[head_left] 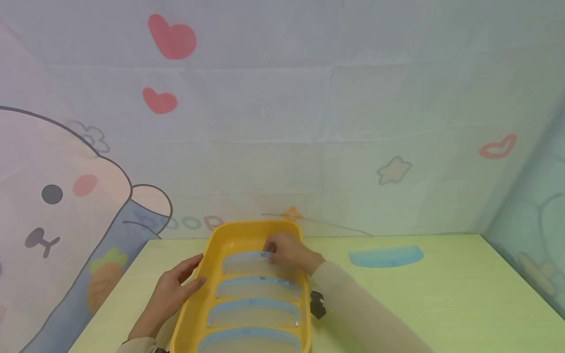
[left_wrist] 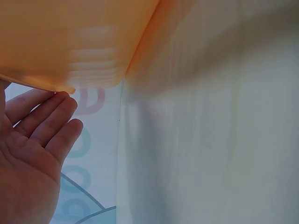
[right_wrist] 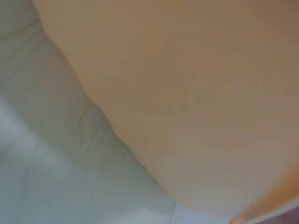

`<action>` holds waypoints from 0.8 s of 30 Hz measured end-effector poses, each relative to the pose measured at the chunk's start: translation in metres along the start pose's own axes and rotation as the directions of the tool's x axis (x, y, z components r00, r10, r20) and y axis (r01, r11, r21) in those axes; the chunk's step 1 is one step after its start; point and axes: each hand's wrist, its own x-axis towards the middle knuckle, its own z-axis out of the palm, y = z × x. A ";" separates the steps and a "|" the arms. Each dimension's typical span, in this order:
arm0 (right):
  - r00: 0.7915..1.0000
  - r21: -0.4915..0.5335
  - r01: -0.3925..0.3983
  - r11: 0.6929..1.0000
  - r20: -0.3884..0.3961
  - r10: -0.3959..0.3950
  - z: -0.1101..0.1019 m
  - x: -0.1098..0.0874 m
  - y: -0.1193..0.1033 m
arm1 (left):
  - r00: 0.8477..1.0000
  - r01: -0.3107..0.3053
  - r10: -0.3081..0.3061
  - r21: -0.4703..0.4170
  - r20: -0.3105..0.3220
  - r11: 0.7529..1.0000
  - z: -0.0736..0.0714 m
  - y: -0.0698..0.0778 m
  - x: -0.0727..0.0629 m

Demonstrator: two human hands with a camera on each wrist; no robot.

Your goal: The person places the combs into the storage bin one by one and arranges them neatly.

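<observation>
A yellow tray [head_left: 190,314] holds several translucent blue combs, laid in a row one behind another. My right hand [head_left: 289,252] reaches over the tray's right side, its curled fingers pinching the upper edge of the farthest comb [head_left: 244,264]. Behind that comb is the tray's bare far end. At the left rim, my left hand [head_left: 169,293] steadies the tray, with its fingers fairly straight and the fingertips right at the rim. From the left wrist view, those fingers [left_wrist: 58,119] show below the tray's edge. The right wrist view shows no fingertips.
Another blue comb [head_left: 386,256] lies on the pale yellow-green table [head_left: 423,299], right of the tray. A small black object [head_left: 317,305] shows beside the tray under the right forearm. A printed cloth [head_left: 353,98] with hearts and a cartoon animal hangs behind the table.
</observation>
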 end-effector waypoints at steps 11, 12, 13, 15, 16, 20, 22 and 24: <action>0.997 -0.114 0.031 0.993 0.072 -0.023 0.000 0.000 -0.001 | 1.000 0.000 0.001 -0.009 0.004 1.000 0.000 -0.001 0.000; 0.997 -0.123 0.034 0.992 0.079 -0.025 0.000 0.000 0.000 | 1.000 0.000 0.000 -0.010 0.003 1.000 0.000 -0.001 0.000; 0.996 -0.128 0.033 0.991 0.087 -0.022 0.000 0.000 0.000 | 1.000 0.001 -0.001 -0.010 0.002 1.000 0.000 -0.002 0.000; 0.995 -0.132 0.032 0.991 0.097 -0.019 0.001 0.000 0.000 | 1.000 0.003 -0.003 -0.011 0.000 1.000 0.000 -0.002 0.001; 0.995 -0.131 0.032 0.991 0.102 -0.018 0.001 0.000 -0.001 | 1.000 0.004 -0.004 -0.012 -0.001 1.000 0.000 -0.002 0.001; 0.993 -0.133 0.037 0.990 0.114 -0.021 0.002 0.000 -0.002 | 1.000 0.008 -0.008 -0.015 -0.003 1.000 0.000 -0.003 0.001; 0.992 -0.140 0.039 0.989 0.121 -0.022 0.002 0.000 -0.002 | 1.000 0.008 -0.008 -0.018 -0.003 1.000 0.000 -0.003 0.001; 0.992 -0.144 0.040 0.989 0.125 -0.022 0.002 0.000 -0.002 | 1.000 0.007 -0.007 -0.020 -0.003 1.000 0.000 -0.003 0.001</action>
